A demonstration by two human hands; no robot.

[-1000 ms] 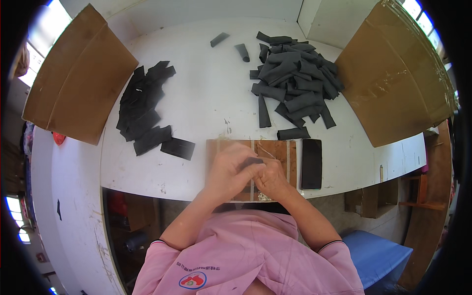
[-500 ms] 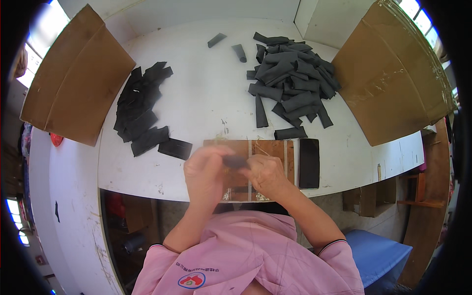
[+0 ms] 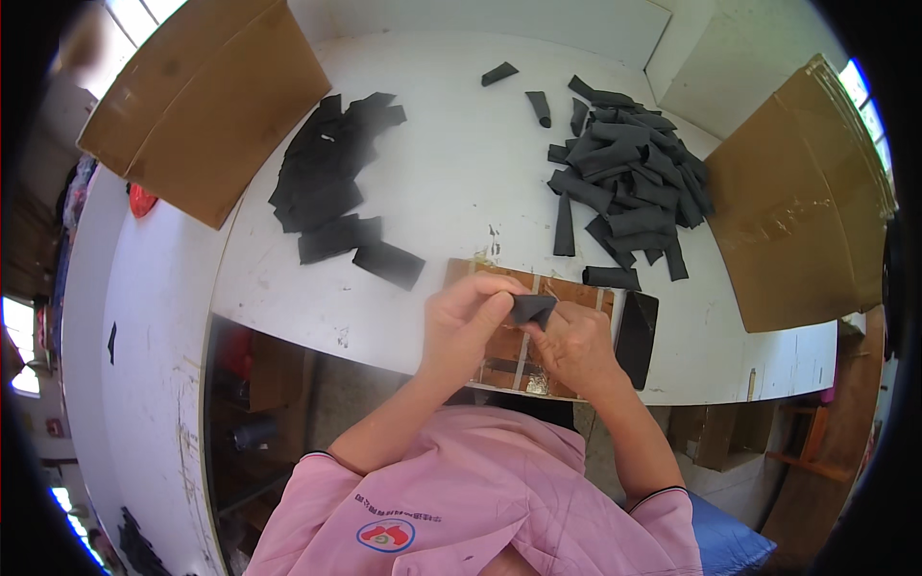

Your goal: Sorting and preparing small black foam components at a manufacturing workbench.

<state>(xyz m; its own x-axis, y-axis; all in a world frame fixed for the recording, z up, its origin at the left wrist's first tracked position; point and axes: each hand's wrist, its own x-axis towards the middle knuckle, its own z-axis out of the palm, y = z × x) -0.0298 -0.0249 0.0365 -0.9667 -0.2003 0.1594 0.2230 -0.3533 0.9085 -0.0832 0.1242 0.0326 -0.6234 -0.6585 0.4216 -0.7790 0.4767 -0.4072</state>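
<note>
Above the front of the white table, a small dark grey fabric piece [image 3: 530, 308], folded or rolled, is held between both hands. My left hand [image 3: 468, 320] pinches its left end with thumb and forefinger. At the other end, my right hand [image 3: 578, 348] has its fingers closed on the fabric; its fingertips are partly hidden. Below the hands lies a brown board [image 3: 501, 348] with pale strips across it. One rolled grey piece [image 3: 611, 278] rests at the board's far right corner. A flat black rectangular object [image 3: 637, 341] sits along the board's right side.
Flat dark grey pieces [image 3: 322, 178] overlap at the left. A heap of grey fabric tubes [image 3: 639, 182] lies at the right, with two loose ones [image 3: 499, 73] farther back. Cardboard boxes [image 3: 206, 106] flank the table, the other box [image 3: 797, 206] at right.
The view has turned, so the table's contents appear farther right. The fabric piece, blurred before, shows clearly with a folded, open-looking end. Both hands still hold it.
</note>
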